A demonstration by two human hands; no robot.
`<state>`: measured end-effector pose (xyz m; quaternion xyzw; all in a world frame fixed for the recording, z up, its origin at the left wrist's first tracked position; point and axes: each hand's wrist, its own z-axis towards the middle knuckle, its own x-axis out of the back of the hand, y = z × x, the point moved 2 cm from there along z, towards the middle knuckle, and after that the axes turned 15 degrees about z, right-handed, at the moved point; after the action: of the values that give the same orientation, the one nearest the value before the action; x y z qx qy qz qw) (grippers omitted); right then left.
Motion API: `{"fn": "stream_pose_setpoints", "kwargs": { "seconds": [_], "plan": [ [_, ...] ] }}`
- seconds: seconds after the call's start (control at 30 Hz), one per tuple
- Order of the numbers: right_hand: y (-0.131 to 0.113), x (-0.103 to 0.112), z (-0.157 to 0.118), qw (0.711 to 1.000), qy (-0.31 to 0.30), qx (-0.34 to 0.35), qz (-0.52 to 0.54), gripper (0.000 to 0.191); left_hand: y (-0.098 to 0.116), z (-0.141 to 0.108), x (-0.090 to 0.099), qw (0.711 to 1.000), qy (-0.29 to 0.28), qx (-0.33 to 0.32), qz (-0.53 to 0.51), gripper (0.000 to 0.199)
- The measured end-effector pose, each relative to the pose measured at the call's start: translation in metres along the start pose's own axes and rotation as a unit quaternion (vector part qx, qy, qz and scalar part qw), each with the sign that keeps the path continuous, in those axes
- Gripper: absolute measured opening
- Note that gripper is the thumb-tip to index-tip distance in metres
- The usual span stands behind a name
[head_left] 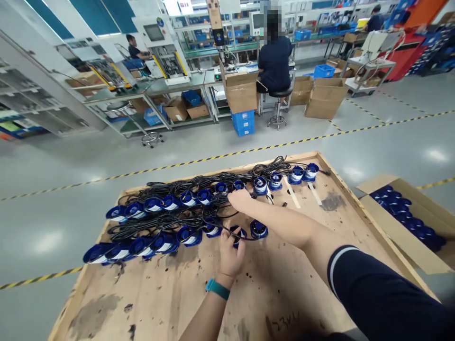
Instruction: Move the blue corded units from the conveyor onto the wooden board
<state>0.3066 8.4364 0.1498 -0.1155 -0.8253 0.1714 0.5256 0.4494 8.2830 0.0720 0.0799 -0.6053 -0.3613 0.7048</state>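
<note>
My left hand (232, 253), with a teal wristband (217, 289), has its fingers round a blue round housing (239, 233) in the front row. A black cable (245, 238) runs across that housing by the fingers. My right hand (240, 200) reaches over to the back row and is closed beside the black cable bundles (192, 219). What its fingers hold is hidden. Just right of my left hand stands another blue housing (259, 229), and one more (213, 227) is on its left. White-labelled blue housings (260, 185) continue along the back row.
A wooden tray-like tabletop (170, 293) with a raised rim carries everything. On the right, an open carton (377, 189) holds several blue parts (408, 218). Beyond a striped floor line, a person (275, 61) sits at a workbench near stacked blue crates (243, 123).
</note>
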Motion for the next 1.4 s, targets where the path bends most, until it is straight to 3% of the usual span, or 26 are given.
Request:
{"fn": "stream_pose_setpoints", "kwargs": {
  "seconds": [0.1,0.2,0.33,0.4,0.47,0.53,0.63,0.7,0.77,0.9,0.97,1.1,1.27,1.4],
  "plan": [
    [0.011,0.001,-0.018,1.0,0.022,-0.014,-0.003,0.03,0.004,-0.006,0.003,0.998,0.013,0.051,-0.026,0.044],
    [0.02,0.016,-0.037,0.997,0.077,-0.013,-0.008,0.036,0.015,0.002,0.002,0.995,0.001,0.1,0.012,0.046],
    [0.02,0.045,-0.044,0.98,0.201,0.006,-0.002,0.048,0.027,0.033,-0.008,0.971,-0.102,0.132,0.173,0.042],
    [0.012,0.048,-0.036,0.974,0.224,0.032,-0.007,0.053,0.03,0.047,-0.015,0.954,-0.148,0.138,0.222,0.043],
    [-0.001,0.04,-0.023,0.98,0.18,0.086,-0.017,0.057,0.03,0.058,-0.021,0.947,-0.162,0.142,0.239,0.045],
    [-0.013,0.026,-0.01,0.989,0.074,0.129,-0.014,0.055,0.031,0.064,-0.024,0.944,-0.169,0.141,0.246,0.048],
    [-0.014,0.008,-0.007,0.993,-0.035,0.115,0.011,0.037,0.029,0.065,-0.021,0.943,-0.18,0.129,0.249,0.054],
    [0.0,-0.001,-0.025,0.994,-0.008,0.101,0.034,0.03,0.024,0.059,-0.012,0.946,-0.184,0.114,0.242,0.056],
    [0.02,-0.012,-0.059,0.989,0.043,0.114,0.079,0.038,0.016,0.047,-0.001,0.956,-0.168,0.071,0.23,0.054],
    [0.058,-0.05,-0.128,0.984,0.067,0.105,0.129,0.094,-0.004,0.02,0.014,0.959,-0.145,-0.073,0.233,0.067],
    [0.066,-0.071,-0.139,0.988,0.058,0.079,0.116,0.096,-0.011,0.017,0.014,0.949,-0.169,-0.103,0.246,0.068],
    [0.072,-0.087,-0.114,0.991,0.06,0.084,0.085,0.069,-0.009,0.042,0.014,0.936,-0.202,-0.093,0.272,0.06],
    [0.08,-0.077,-0.078,0.989,0.084,0.078,0.094,0.064,0.004,0.077,0.02,0.88,-0.241,-0.022,0.409,0.057],
    [0.078,-0.071,-0.071,0.992,0.092,0.038,0.078,0.049,0.012,0.087,0.013,0.865,-0.216,0.028,0.453,0.061]
  ]
}}
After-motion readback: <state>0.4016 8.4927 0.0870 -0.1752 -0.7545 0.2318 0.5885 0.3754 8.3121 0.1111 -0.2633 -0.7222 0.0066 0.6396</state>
